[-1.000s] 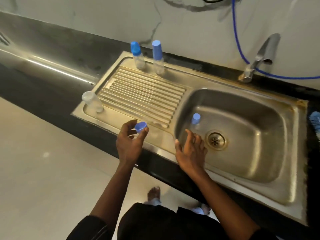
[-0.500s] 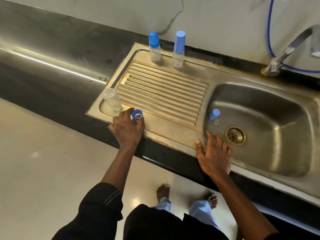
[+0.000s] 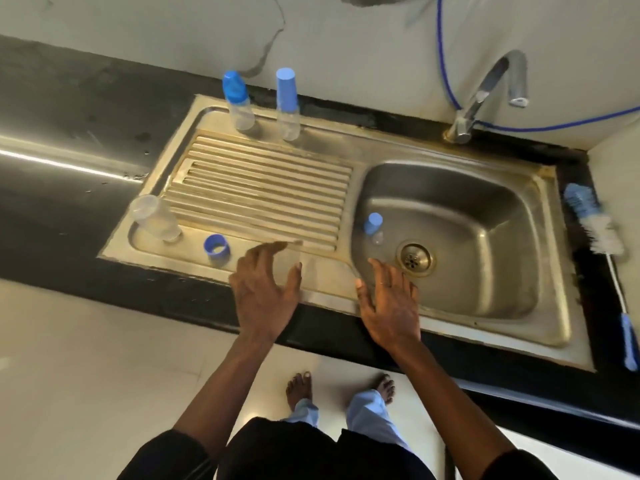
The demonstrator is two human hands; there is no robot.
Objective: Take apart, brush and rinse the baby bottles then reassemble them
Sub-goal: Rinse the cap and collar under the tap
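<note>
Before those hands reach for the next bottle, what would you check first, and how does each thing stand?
1. Left hand free: ok, open and holds nothing.
2. Right hand free: ok, open at the near rim of the basin.
3. Blue cap parked: ok, on the drainboard, apart from the open bottle.
4. Capped bottle ready: ok, stands in the basin beside the drain.
5. Brush at hand: ok, lies right of the sink.
6. Drain unblocked: cannot tell.
</note>
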